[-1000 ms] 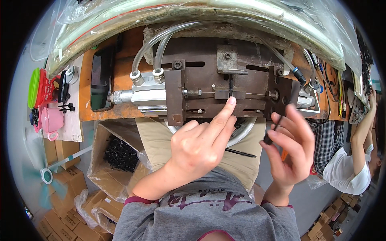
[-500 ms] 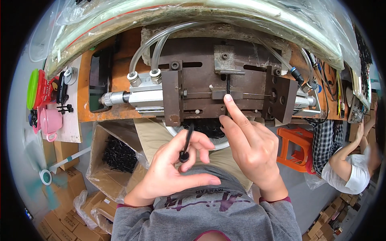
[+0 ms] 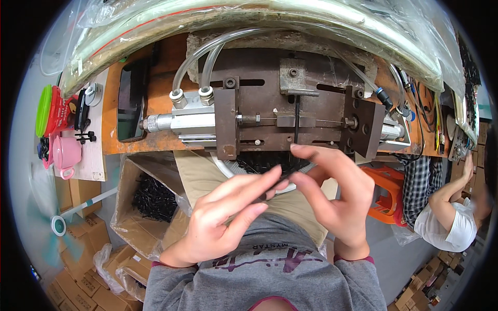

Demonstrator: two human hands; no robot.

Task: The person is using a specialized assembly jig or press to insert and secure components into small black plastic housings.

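Observation:
A slim black rod [image 3: 281, 181] lies along the fingers of my left hand [image 3: 220, 217], which is closed on it. Its far end runs between the thumb and index finger of my right hand [image 3: 340, 194]; those fingertips are curved and apart, and any contact there is blurred. Just beyond them, a second black rod [image 3: 297, 116] stands across the small metal block [image 3: 286, 121] at the middle of the brown metal fixture [image 3: 259, 103]. On the fixture's left side, a silver air cylinder [image 3: 192, 127] has its threaded tip pushed inward.
Below the fixture sits a white-rimmed basin [image 3: 224, 168] of black parts. A carton [image 3: 122, 207] with more of them stands left. At right are an orange stool [image 3: 381, 194] and a seated person [image 3: 448, 217]. Clear hoses [image 3: 228, 37] arch overhead; a pink cup [image 3: 66, 155] stands far left.
My right index finger has left the rod in the fixture and drawn back toward me. My left hand has swung its rod toward the right hand. The cylinder tips have moved inward.

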